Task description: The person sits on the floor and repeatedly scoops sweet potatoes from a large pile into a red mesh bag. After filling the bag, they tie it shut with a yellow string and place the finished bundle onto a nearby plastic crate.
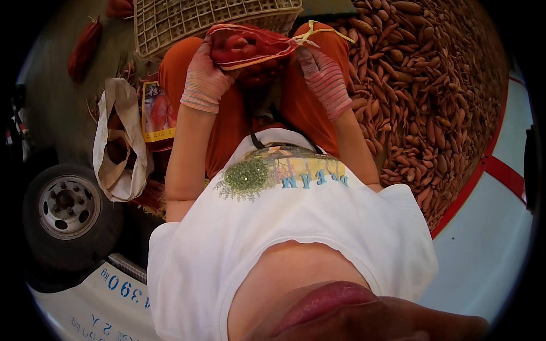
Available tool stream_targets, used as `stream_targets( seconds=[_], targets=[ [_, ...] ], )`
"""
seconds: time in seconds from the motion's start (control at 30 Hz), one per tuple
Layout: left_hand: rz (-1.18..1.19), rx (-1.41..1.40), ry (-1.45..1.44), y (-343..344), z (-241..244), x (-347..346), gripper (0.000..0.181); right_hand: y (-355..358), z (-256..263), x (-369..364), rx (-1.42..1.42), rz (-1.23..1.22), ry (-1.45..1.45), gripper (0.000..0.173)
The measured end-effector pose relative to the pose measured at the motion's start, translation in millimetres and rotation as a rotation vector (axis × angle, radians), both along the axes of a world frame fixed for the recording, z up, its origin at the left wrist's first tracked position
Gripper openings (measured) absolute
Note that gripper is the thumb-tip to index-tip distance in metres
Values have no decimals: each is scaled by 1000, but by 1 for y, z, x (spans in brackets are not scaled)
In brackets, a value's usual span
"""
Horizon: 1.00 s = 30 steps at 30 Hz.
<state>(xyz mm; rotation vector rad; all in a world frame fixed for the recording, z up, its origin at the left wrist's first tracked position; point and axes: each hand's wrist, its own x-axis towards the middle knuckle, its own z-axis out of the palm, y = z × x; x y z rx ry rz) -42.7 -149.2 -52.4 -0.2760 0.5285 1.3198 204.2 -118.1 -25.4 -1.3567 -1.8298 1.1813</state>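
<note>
A red mesh bag is held up between my knees, its hemmed mouth spread towards me. Several reddish sweet potatoes show inside it. My left hand, in a striped knit glove, grips the left side of the mouth. At the right corner my right hand, gloved the same way, pinches the rim beside a yellow drawstring. The fingertips of that hand are partly hidden. The lower part of the bag hangs in shadow between my orange trouser legs.
A large heap of loose sweet potatoes spreads along my right, bordered by a red-edged pale panel. Ahead stands a plastic crate. To my left are a white cloth bag, a printed package, a vehicle wheel and a filled red mesh sack.
</note>
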Motion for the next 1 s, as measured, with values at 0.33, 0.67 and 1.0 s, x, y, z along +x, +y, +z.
stream_targets(
  seconds=[0.33, 0.67, 1.0],
  targets=[
    [2, 26, 92, 1, 16, 10, 37, -19, -20, -40, -908, -24, 986, 52],
    [136, 151, 676, -20, 45, 31, 26, -28, 2, -63, -1490, 109, 1166, 50],
    [-352, 423, 1780, -37, 111, 10, 28, -21, -39, -78, -981, 104, 670, 27]
  ],
)
